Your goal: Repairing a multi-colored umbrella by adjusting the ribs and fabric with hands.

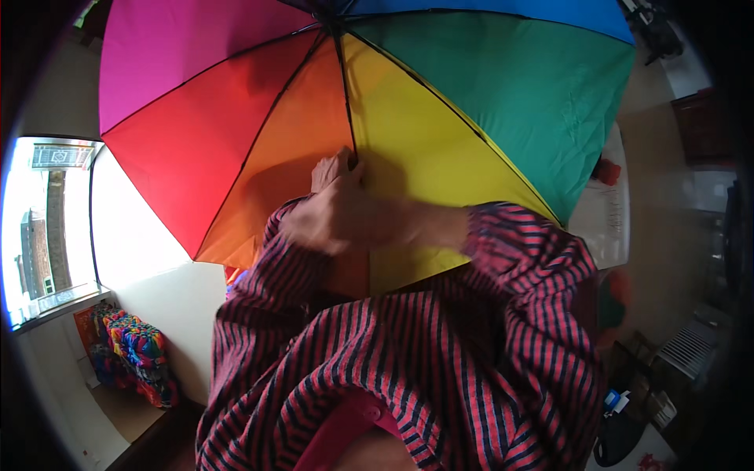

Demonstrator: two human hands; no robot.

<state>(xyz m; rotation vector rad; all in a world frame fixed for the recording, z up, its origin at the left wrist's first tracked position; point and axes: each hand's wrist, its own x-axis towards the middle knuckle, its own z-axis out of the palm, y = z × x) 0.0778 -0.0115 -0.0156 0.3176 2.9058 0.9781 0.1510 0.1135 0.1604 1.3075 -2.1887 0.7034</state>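
An open umbrella with rainbow panels spreads in front of me, its dark ribs showing and meeting at the top. Along the rib between the orange and yellow panels, my left hand has its fingers curled in at the rib, closed. My right hand crosses over from the right and covers part of the left hand and wrist. It is smeared by motion, so its grip cannot be made out. Both forearms are in striped red and navy sleeves.
At the left is a bright window, with a multicoloured bundle below it. A white surface holding a red item shows behind the umbrella's right edge. Farther right are a slatted seat and dark clutter at the lower right.
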